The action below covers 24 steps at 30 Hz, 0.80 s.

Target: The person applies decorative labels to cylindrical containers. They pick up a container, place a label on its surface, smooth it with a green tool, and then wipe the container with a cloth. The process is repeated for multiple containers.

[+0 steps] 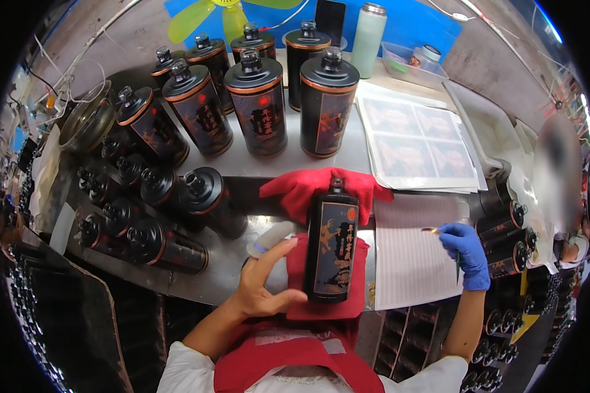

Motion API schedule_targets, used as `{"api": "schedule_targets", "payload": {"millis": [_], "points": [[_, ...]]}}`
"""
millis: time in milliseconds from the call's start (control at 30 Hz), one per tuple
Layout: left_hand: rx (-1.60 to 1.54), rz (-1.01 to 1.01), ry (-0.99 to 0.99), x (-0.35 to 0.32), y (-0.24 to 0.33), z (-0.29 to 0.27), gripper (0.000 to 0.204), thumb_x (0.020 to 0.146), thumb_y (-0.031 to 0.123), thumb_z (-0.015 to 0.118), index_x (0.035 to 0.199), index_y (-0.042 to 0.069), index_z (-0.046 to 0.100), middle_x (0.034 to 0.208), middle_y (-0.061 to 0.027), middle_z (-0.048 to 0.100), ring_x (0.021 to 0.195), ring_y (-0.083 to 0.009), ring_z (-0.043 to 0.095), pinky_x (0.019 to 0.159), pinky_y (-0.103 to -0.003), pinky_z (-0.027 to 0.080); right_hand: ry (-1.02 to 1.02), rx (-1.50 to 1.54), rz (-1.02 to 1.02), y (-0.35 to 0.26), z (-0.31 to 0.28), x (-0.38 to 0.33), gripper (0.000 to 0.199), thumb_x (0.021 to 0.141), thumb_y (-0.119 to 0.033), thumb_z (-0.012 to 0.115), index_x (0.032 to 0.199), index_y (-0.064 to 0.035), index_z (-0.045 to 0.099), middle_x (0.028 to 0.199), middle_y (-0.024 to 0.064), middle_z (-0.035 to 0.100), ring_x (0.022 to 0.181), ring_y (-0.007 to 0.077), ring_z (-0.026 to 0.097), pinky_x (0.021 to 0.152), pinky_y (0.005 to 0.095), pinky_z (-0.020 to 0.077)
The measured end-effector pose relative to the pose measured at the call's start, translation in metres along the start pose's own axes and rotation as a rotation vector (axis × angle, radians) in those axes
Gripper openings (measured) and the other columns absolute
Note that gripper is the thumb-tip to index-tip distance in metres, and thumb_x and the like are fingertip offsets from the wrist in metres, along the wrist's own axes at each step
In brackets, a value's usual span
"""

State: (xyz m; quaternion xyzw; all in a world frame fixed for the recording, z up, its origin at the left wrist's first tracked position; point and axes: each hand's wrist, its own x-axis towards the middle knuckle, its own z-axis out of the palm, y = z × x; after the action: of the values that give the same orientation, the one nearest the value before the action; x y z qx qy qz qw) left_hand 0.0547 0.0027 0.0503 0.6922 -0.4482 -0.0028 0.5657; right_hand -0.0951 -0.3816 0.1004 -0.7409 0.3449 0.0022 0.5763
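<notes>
A black bottle (334, 245) with gold and red decoration lies on red cloth in front of me, its neck on a bunched red cloth (295, 190). My left hand (262, 281) is bare and open beside the bottle's left side, fingers apart and curved toward it. A pale wrapping with a blue band (269, 241) shows at its fingers. In a blue glove, my right hand (465, 247) is closed round a thin brush-like tool with a tan tip (432, 230). It hovers over the striped paper sheet (413, 262), apart from the bottle.
Several finished-looking black bottles (255, 105) stand on the raised metal shelf, with more bottles (167, 245) lying at the left. Printed sheets (416, 141) lie at the back right beside a white tray (485, 124). A pale green flask (369, 42) and a green fan (226, 13) are behind.
</notes>
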Motion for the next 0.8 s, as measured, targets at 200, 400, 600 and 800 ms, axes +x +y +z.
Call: {"api": "schedule_targets", "payload": {"millis": [200, 400, 600, 800], "points": [[-0.366, -0.205, -0.086, 0.044, 0.039, 0.008, 0.049, 0.093, 0.037, 0.046, 0.119, -0.003, 0.054, 0.113, -0.0137, 0.056, 0.093, -0.0177, 0.053, 0.082, -0.029, 0.043, -0.366, 0.08, -0.051, -0.099, 0.064, -0.053, 0.016, 0.07, -0.009, 0.071, 0.085, -0.0022, 0.069, 0.063, 0.0002, 0.059, 0.051, 0.0034, 0.048, 0.043, 0.0171, 0.032], [-0.986, -0.419, -0.366, 0.072, 0.056, 0.02, 0.038, 0.092, 0.032, 0.05, 0.112, 0.0, 0.059, 0.092, -0.0039, 0.059, 0.082, -0.0079, 0.051, 0.073, -0.022, 0.041, -0.438, -0.01, -0.122, -0.124, 0.079, -0.073, 0.018, 0.069, -0.008, 0.074, 0.085, -0.0022, 0.071, 0.066, 0.0004, 0.062, 0.052, 0.0017, 0.047, 0.045, 0.0164, 0.0335], [-0.702, -0.443, -0.153, 0.056, 0.054, 0.009, 0.009, 0.082, 0.006, 0.066, 0.087, -0.002, 0.067, 0.073, -0.0006, 0.063, 0.067, -0.0038, 0.054, 0.06, -0.019, 0.044, -0.424, -0.103, -0.079, -0.119, 0.098, -0.074, 0.017, 0.075, -0.007, 0.071, 0.09, 0.0009, 0.069, 0.079, 0.0031, 0.066, 0.071, 0.0066, 0.058, 0.064, 0.0207, 0.0455], [-0.754, -0.476, 0.152, 0.063, 0.021, 0.011, 0.006, 0.079, -0.001, 0.067, 0.085, -0.003, 0.066, 0.077, -0.0035, 0.063, 0.07, -0.0066, 0.056, 0.062, -0.019, 0.044, -0.271, 0.035, -0.008, -0.104, 0.115, -0.032, 0.015, 0.075, -0.01, 0.071, 0.084, 0.0009, 0.067, 0.079, 0.0044, 0.065, 0.072, 0.0079, 0.058, 0.066, 0.0211, 0.0462]]}}
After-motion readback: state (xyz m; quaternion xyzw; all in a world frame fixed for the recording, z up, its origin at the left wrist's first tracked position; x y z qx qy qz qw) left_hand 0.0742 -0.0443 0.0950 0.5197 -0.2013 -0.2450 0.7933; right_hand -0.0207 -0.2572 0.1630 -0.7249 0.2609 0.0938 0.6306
